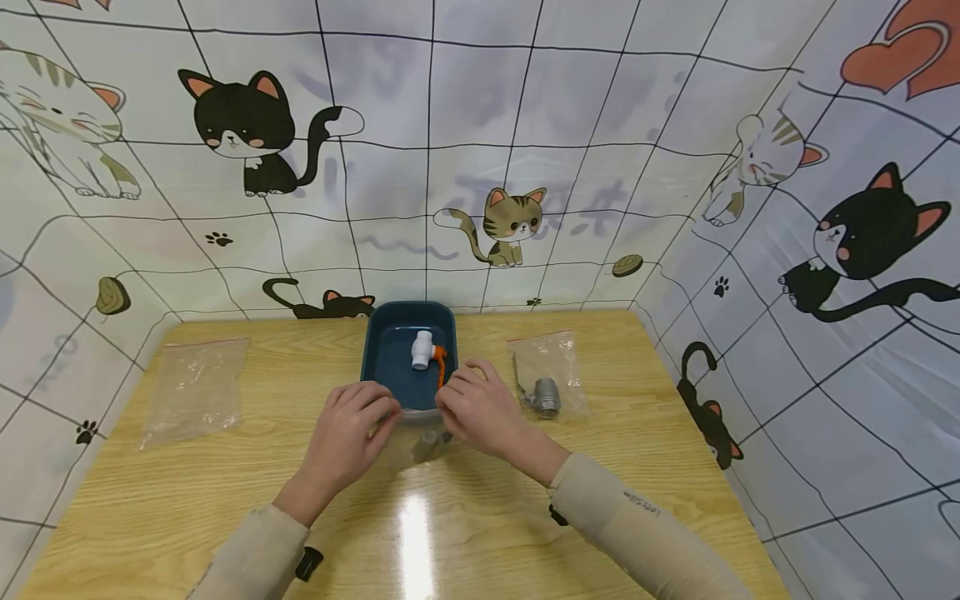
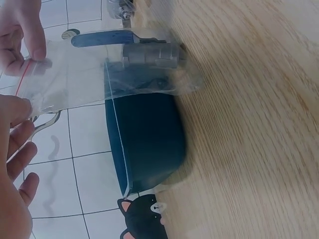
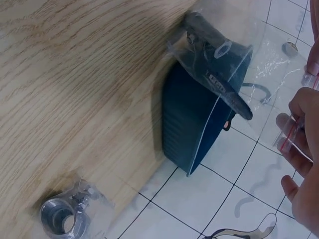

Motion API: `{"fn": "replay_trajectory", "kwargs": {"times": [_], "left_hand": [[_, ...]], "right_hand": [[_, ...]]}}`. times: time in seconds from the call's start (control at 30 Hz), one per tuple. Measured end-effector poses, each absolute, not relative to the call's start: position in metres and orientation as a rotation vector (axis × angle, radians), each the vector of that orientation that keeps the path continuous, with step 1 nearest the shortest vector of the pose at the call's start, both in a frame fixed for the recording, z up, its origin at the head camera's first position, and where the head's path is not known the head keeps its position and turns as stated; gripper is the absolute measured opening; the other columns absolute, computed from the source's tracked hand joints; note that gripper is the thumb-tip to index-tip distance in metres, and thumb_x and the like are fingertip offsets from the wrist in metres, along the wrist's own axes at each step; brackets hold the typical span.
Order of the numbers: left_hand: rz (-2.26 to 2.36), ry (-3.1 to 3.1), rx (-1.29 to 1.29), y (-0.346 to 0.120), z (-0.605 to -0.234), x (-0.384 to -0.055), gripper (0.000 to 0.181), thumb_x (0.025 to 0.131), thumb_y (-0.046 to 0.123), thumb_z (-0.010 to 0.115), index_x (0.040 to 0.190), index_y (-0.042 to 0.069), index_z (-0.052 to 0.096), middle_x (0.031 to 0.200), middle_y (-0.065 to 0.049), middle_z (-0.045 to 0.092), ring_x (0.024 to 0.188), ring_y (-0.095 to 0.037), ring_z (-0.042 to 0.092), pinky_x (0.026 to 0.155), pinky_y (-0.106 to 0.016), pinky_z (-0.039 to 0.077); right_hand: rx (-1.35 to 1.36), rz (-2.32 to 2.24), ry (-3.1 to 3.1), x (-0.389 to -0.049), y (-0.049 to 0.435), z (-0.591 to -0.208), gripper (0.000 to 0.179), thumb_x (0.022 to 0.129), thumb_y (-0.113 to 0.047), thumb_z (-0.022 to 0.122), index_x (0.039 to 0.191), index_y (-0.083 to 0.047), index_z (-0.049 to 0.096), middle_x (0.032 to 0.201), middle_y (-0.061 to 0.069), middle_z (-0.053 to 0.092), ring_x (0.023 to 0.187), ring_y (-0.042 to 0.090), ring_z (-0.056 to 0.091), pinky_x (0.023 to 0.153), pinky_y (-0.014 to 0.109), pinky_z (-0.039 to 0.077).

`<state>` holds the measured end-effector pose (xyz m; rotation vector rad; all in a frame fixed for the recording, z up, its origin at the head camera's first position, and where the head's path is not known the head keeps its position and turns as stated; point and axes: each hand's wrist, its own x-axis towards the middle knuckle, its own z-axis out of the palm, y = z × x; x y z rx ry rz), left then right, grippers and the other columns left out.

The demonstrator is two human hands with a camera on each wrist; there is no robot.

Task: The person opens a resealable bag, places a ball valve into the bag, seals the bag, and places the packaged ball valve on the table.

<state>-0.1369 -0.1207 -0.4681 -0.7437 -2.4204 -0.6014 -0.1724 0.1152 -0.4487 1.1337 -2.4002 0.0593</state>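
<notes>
One down, by the look of it: the white valve [image 1: 422,350] lay bare in the blue tray [image 1: 397,368], a flat bag [image 1: 197,392] off left. Two metal pieces were yet bagged, one fitting [image 1: 547,398] right of the tray. Left hand [image 1: 352,429] and right hand [image 1: 482,410] both pinched the zip bag [image 2: 82,82] by its red-striped top; seal parted or not, I couldn't tell. Inside, just near of the tray: a stubby, dull-grey metal valve [image 2: 152,55], bluish lever [image 2: 102,38] alongside!
</notes>
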Motion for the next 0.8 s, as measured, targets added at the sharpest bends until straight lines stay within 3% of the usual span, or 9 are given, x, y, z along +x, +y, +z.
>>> {"fn": "replay_trajectory", "kwargs": {"times": [0.8], "left_hand": [[-0.617,-2.362,-0.745,-0.1221,-0.4692,-0.1368,0.007,0.082,0.019,0.077,0.086,0.017,0.071,0.094,0.001,0.066,0.094,-0.02,0.06,0.09,-0.043,0.044]], "right_hand": [[1.135,0.172,-2.466,-0.1737,0.1185,-0.4513,0.008,0.095,-0.024,0.061,0.09,-0.025,0.067,0.091,-0.01,0.071,0.098,0.012,0.063,0.106,0.039,0.04]]}}
